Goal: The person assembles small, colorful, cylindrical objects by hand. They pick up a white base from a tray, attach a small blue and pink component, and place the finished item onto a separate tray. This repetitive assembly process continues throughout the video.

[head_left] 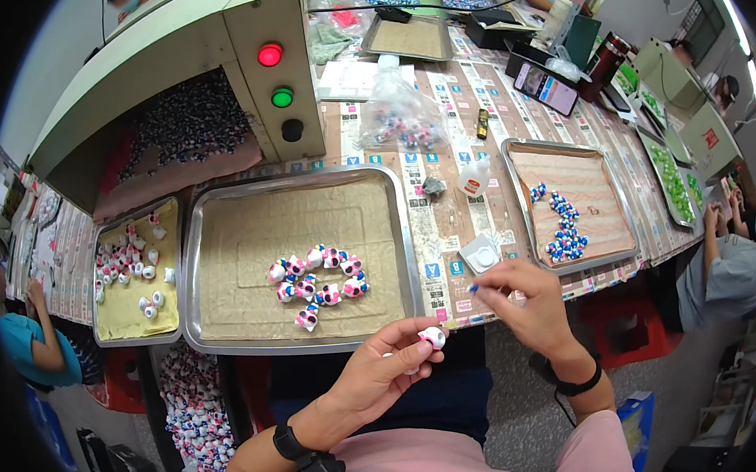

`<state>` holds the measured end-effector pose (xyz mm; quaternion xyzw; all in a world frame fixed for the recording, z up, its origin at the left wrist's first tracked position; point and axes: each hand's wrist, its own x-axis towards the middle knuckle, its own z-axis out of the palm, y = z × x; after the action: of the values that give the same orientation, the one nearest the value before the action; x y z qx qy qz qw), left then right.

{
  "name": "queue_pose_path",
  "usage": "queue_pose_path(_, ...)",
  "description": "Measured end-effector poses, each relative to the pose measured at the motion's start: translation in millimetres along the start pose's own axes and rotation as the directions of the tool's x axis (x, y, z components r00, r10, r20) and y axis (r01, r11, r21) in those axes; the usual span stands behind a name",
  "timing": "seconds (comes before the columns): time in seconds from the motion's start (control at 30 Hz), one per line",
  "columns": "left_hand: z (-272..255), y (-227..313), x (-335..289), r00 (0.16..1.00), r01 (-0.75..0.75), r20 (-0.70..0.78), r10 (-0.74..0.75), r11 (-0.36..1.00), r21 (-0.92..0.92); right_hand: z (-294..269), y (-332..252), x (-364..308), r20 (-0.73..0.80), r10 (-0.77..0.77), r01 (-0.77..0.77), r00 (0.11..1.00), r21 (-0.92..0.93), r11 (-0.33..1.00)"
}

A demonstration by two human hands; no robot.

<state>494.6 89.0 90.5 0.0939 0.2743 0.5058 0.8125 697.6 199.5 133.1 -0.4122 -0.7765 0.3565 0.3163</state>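
My left hand (377, 369) holds a small white and pink toy figure (434, 337) between thumb and fingers, past the table's front edge. A second white piece shows partly among those fingers. To its right, my right hand (523, 300) pinches a tiny blue part (474, 289) at its fingertips, apart from the figure. Just beyond that hand lies a small white dish (482, 253). In front of me, a large metal tray (221, 247) carries several white, pink and blue figures (315, 280). The right-hand tray (566, 166) bears a curved cluster of small blue and white parts (563, 227).
A smaller tray of white and pink figures (134, 262) stands at left, below a boxy machine (271, 15) with red and green lights. A white glue bottle (474, 178), plastic bag (405, 116) and phone (545, 88) lie farther back. A bin of figures (197, 411) is below left. Other people sit around.
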Motion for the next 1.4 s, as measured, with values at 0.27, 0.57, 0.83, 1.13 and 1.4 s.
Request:
queue_pose_path(0.27, 4.2, -2.3, 1.8, 1.0, -0.009, -0.029, 0.01, 0.999, 0.035, 12.4, -12.1, -31.1, 0.152, 0.057, -0.111, 0.987, 0.377, 0.92)
queue_pose_path(0.57, 1.9, -5.9, -2.0, 0.997, -0.048, -0.059, 0.056, 0.992, 0.12, 16.1, -11.3, -29.8, 0.193, -0.067, 0.004, 0.979, 0.309, 0.951)
queue_pose_path(0.83, 8.1, -3.7, 1.1, 0.987, -0.105, -0.086, 0.136, 0.95, 0.294, 18.7, -9.9, -30.9, 0.156, -0.06, 0.004, 0.986, 0.339, 0.941)
queue_pose_path(1.13, -7.3, 44.3, -8.8, 0.917, -0.124, -0.128, 0.379, 0.575, 0.809, -29.3, 25.9, 20.9, -0.051, -0.084, 0.072, 0.995, -0.2, 0.977)
queue_pose_path(1.4, -23.4, 59.5, -8.4, 0.805, -0.094, 0.164, 0.57, -0.149, 0.984, -73.1, 131.8, 75.6, -0.102, -0.07, -0.003, 0.992, -0.588, 0.809)
